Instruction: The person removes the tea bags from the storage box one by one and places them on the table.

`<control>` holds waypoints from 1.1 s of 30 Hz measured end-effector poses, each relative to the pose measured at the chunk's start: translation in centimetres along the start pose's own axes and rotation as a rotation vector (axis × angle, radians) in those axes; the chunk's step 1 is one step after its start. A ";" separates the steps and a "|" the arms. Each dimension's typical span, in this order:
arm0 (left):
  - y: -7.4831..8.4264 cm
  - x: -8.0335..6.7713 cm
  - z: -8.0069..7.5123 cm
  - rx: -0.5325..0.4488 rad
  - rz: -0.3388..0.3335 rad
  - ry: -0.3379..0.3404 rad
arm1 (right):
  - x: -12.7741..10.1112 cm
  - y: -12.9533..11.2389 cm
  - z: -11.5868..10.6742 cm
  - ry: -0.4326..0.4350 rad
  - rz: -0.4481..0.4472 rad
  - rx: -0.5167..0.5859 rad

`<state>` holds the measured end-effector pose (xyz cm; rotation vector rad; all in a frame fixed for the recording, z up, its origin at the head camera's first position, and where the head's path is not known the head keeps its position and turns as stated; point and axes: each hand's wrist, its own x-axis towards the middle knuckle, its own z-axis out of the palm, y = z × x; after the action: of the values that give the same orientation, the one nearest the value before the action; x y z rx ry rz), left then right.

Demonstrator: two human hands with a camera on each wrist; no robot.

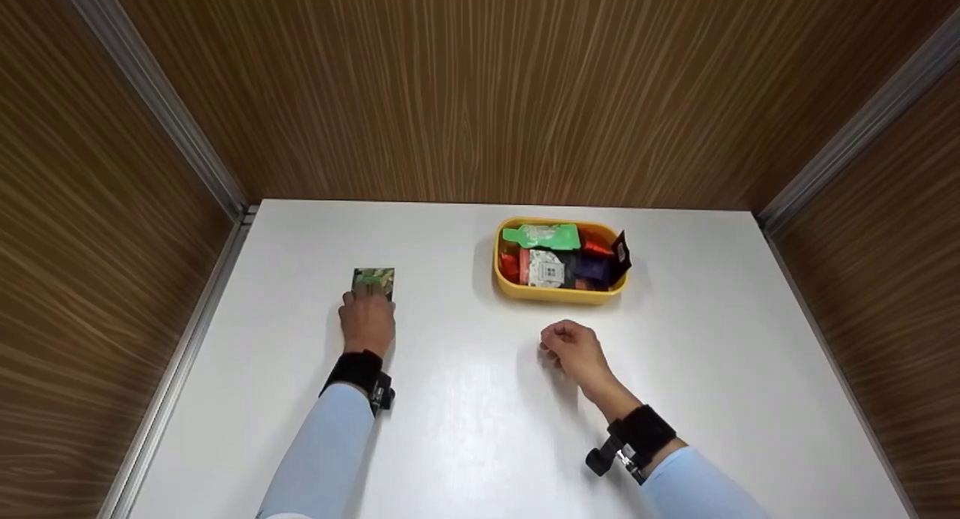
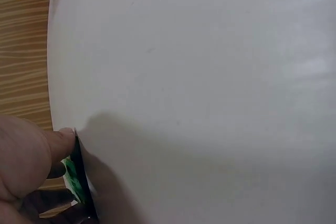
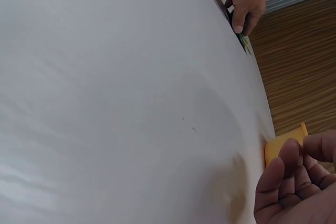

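Note:
A small flat packet with a green leafy print and dark edges is at the left of the white table. My left hand reaches over its near part, with thumb and fingers gripping its sides; the fingers hide much of it. In the left wrist view, the thumb meets the packet's dark edge. My right hand hovers over the table with loosely curled fingers and holds nothing. Just beyond it stands a yellow container filled with several colourful packets.
In the container, a green pouch lies on top at the back, and a black packet sticks up over the right rim. Wood-grain panels wall the white table at the back and sides.

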<state>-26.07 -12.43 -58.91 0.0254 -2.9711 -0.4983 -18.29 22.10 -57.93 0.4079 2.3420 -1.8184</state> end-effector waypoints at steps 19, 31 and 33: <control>14.2 -1.0 -1.1 -0.260 0.246 -0.020 | 6.6 -5.5 -4.3 0.149 -0.474 -0.772; 17.3 -2.0 2.1 -0.115 0.500 -0.020 | 8.4 -6.3 -3.2 0.079 -0.454 -1.040; 17.3 -2.2 2.3 -0.106 0.513 -0.033 | 8.4 -6.3 -3.1 0.100 -0.506 -1.094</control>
<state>-24.14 4.74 -55.74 -0.7366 -2.8126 -0.5804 -28.03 24.67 -53.65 -0.2710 3.2111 -0.3523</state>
